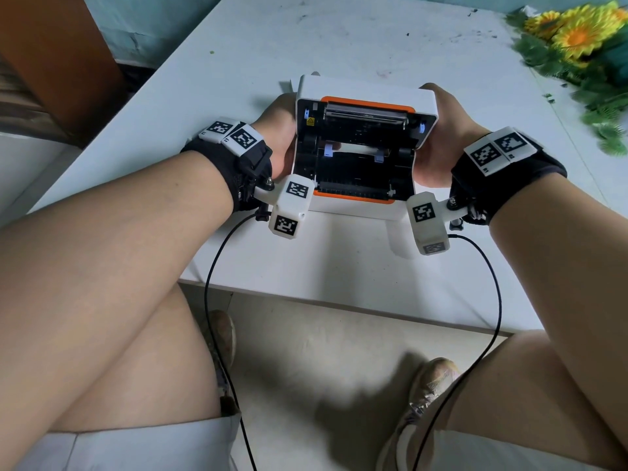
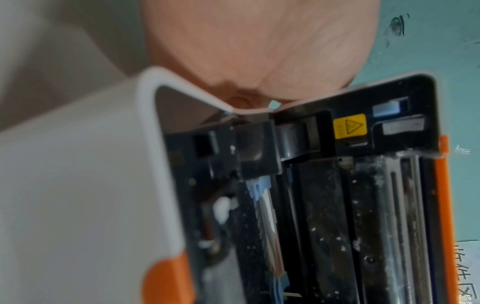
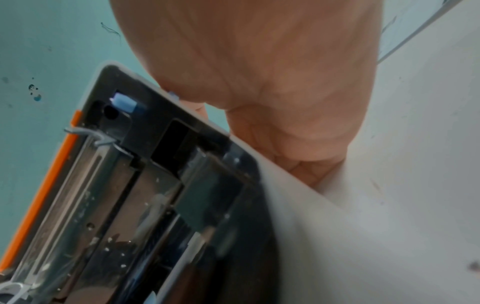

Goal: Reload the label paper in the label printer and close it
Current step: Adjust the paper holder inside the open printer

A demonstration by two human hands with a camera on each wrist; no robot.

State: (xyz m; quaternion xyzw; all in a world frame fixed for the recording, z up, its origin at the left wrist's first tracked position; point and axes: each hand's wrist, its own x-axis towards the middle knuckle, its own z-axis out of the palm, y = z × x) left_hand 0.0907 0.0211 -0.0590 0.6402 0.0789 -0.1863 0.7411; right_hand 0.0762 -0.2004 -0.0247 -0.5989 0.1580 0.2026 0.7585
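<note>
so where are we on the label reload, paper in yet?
Done: the label printer is open, its lid tipped back and the bay exposed. In hand: the left hand and right hand hold the printer's two sides at the lid. Whether they grip or just press is unclear. A white strip crosses the bay between the blue guides; no roll is visible. Left: seating the paper if needed, then closing the lid.

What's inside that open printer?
Inside the label printer: black plastic, a metal bar, small blue clips. No paper roll shows. Both hands hide its outer sides.
</note>
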